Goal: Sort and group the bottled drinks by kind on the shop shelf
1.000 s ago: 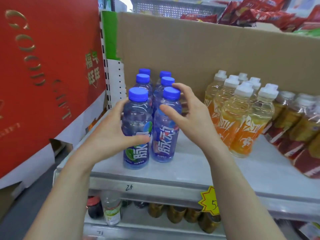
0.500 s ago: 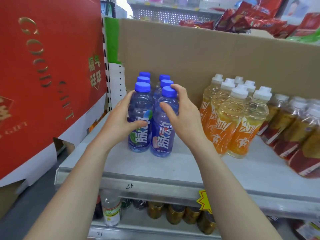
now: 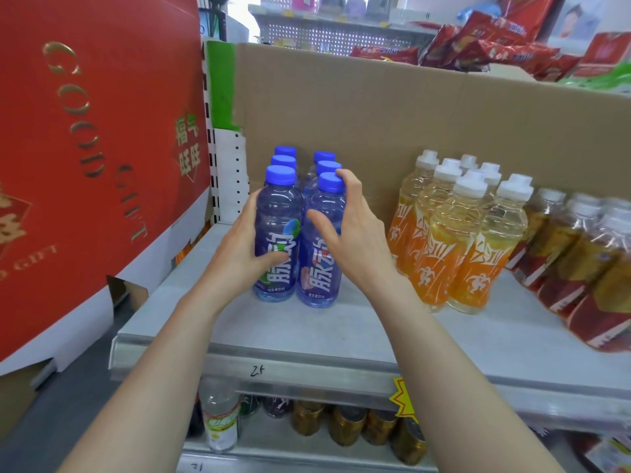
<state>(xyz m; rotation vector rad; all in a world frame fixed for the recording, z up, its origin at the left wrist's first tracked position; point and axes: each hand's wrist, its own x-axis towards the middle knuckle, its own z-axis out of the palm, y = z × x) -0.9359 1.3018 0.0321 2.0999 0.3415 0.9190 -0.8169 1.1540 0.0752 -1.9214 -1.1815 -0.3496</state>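
Several blue-capped bottles stand in two rows on the grey shelf [image 3: 341,339]. My left hand [image 3: 239,254] grips the front left blue bottle [image 3: 278,216] from its left side, thumb across the label. My right hand [image 3: 351,240] holds the front right blue bottle [image 3: 321,268], fingers curled up to its cap. To the right stands a cluster of orange drinks with white caps [image 3: 457,254]. Further right are amber bottles with red labels [image 3: 580,268].
A brown cardboard sheet [image 3: 375,107] backs the shelf. A red gift box [image 3: 85,148] leans at the left. The lower shelf holds a clear bottle [image 3: 220,418] and several dark cans [image 3: 345,425]. Red snack packs [image 3: 495,46] lie above.
Both hands have slid the two front blue bottles back on the shelf, close against the rows behind them. The view has pulled back a little.
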